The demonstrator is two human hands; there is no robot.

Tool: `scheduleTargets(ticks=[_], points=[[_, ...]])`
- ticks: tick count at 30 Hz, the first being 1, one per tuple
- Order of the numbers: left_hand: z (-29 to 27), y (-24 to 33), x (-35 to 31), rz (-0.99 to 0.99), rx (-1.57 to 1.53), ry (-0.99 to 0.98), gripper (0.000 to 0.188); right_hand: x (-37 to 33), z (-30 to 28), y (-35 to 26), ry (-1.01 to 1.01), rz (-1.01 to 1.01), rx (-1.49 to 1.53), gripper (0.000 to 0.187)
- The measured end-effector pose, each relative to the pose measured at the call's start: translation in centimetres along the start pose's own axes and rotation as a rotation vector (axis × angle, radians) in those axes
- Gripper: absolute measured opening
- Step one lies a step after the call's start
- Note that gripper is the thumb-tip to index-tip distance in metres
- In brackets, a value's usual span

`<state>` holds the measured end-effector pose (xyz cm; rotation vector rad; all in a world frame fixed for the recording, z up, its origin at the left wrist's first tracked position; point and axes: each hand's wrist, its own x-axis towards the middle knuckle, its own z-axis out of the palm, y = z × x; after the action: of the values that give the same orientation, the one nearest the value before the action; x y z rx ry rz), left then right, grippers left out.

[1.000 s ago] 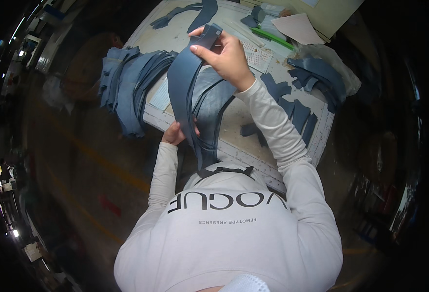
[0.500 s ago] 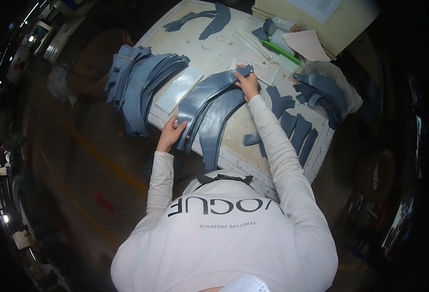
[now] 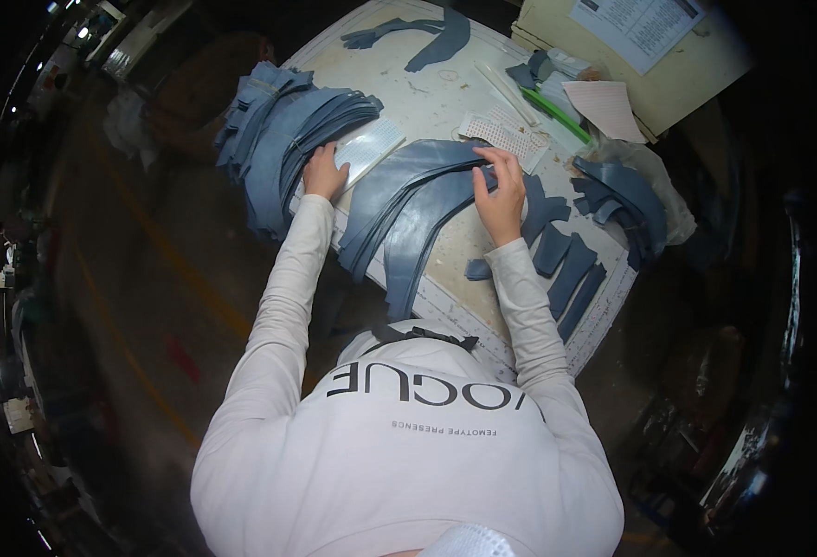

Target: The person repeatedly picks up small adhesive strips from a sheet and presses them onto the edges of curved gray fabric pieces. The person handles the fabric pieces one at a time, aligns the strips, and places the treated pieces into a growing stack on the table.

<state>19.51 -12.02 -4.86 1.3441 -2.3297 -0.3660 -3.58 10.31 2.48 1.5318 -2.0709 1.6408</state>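
My left hand (image 3: pixel 326 173) lies with thumb and fingers apart on the near end of a shiny pale lined sheet (image 3: pixel 369 147), beside a thick tied bundle of curved blue leather-like strips (image 3: pixel 274 158). My right hand (image 3: pixel 501 197) is open, its fingers spread over the right ends of a fanned stack of curved blue pieces (image 3: pixel 390 197). Whether its fingertips touch the stack I cannot tell. Another layer of curved blue pieces (image 3: pixel 419 239) lies just under and to the right, hanging over the table's near edge.
On the white table (image 3: pixel 408 102), a perforated white card (image 3: pixel 504 137), a green strip (image 3: pixel 557 115) and a pink paper (image 3: pixel 603 104) lie farther back. Shorter blue pieces (image 3: pixel 571 269) lie at right, near a plastic bag with blue strips (image 3: pixel 631 200). A cream box (image 3: pixel 631 74) stands at the far right.
My left hand has left the near end of the curved stack and moved up to the pale sheet. My right hand has opened, letting go of the stack's right end.
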Motion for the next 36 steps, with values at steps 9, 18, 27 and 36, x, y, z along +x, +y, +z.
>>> scheduleTargets(ticks=[9,18,27,36], points=[[-8.9,11.4,-1.6,0.304,-0.256,0.014,0.014,-1.2,-4.5,-5.4,-0.069,-0.093,-0.084,0.028],[-15.3,15.8,-5.6,0.417,-0.508,-0.75,0.022,-0.1,-7.8,-7.4,-0.461,-0.002,0.079,0.014],[-15.8,15.5,-7.2,0.296,-0.615,-0.685,0.017,0.0,-9.1,-7.6,-0.453,-0.071,0.078,0.011],[-15.3,15.7,-7.9,0.319,-0.595,-0.544,0.016,-1.4,-7.3,-8.3,-0.195,-0.211,-0.096,0.015]])
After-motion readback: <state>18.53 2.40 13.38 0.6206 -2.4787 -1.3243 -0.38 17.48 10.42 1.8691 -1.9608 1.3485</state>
